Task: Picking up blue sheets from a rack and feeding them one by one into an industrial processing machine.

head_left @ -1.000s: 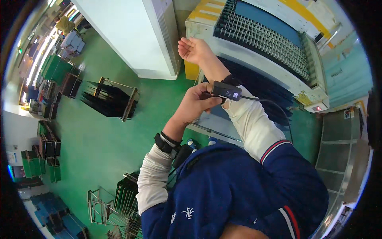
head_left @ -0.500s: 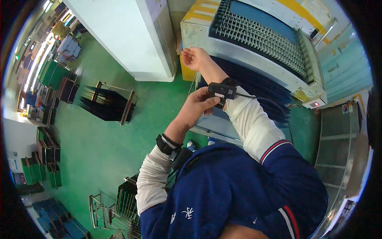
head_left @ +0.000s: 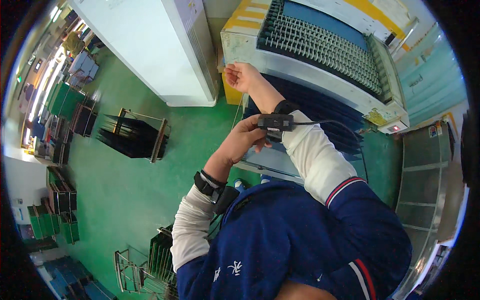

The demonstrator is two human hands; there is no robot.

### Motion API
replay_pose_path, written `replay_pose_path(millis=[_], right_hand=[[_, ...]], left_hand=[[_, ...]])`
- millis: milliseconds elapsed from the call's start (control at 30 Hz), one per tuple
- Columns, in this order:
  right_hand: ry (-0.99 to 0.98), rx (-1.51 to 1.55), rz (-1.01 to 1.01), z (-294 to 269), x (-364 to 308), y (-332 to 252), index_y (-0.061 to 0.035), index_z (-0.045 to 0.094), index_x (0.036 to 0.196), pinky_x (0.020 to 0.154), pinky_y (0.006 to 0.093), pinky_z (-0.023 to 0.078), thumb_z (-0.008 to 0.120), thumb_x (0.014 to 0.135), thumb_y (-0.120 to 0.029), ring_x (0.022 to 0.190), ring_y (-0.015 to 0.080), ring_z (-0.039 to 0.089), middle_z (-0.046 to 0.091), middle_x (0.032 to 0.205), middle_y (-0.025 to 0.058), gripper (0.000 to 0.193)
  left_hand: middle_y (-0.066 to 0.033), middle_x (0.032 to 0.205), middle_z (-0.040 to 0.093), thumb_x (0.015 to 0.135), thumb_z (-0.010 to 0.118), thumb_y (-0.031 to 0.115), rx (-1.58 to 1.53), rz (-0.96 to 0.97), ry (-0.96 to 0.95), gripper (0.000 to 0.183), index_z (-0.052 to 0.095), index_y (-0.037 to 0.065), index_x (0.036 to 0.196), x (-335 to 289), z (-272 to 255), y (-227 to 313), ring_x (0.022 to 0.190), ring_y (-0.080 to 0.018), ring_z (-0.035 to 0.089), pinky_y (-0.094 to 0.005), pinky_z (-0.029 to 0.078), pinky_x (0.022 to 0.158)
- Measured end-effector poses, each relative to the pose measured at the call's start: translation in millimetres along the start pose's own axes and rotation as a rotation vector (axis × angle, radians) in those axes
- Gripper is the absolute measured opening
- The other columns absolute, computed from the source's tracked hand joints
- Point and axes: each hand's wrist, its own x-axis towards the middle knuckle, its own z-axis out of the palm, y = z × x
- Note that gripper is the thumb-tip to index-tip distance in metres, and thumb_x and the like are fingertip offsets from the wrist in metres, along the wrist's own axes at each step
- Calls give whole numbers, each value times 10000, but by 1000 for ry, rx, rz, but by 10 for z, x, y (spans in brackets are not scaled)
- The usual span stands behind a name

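My left hand (head_left: 239, 143) is closed on a small black box-shaped device (head_left: 276, 122) strapped to my right wrist, thumb and fingers at its left end. A black cable (head_left: 345, 127) runs from the device along the white sleeve of my right arm. Beyond it, my right hand (head_left: 242, 77) is raised palm up with loosely curled fingers and nothing in it. My left wrist wears a black strap (head_left: 206, 185) with a dark module attached. Below my right forearm, a row of dark panels (head_left: 320, 107) stands in front of the machine.
A cream machine (head_left: 320, 67) with rows of pale rollers (head_left: 325, 47) stands at the far right. Left of it rises a white cabinet (head_left: 150, 50). Racks of dark panels (head_left: 132, 137) and a metal rack (head_left: 145, 267) stand on the green floor (head_left: 115, 200). A framed screen (head_left: 422, 185) is at right.
The device on my right wrist has tilted, so a different side of it faces up. My left hand keeps hold of it. The view has shifted slightly.
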Motion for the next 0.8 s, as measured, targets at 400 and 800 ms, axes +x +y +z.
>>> replay_pose_path(millis=[400, 800], right_hand=[[-24, -25, 23, 28, 39, 54, -41, 593, 926, 754, 349, 482, 494, 865, -207, 826, 201, 568, 607, 934, 86, 203], [59, -37, 25, -106, 95, 71, -12, 577, 954, 753, 343, 485, 489, 870, -195, 859, 224, 565, 596, 942, 101, 219]], left_hand=[[-8, 801, 557, 818, 584, 26, 6, 174, 53, 195, 533, 57, 1003, -2, 29, -15, 667, -92, 521, -225, 439, 597], [-34, 836, 546, 888, 494, 55, -210, 85, 140, 172, 496, 30, 1058, 108, 60, 13, 611, -92, 507, -247, 488, 576]])
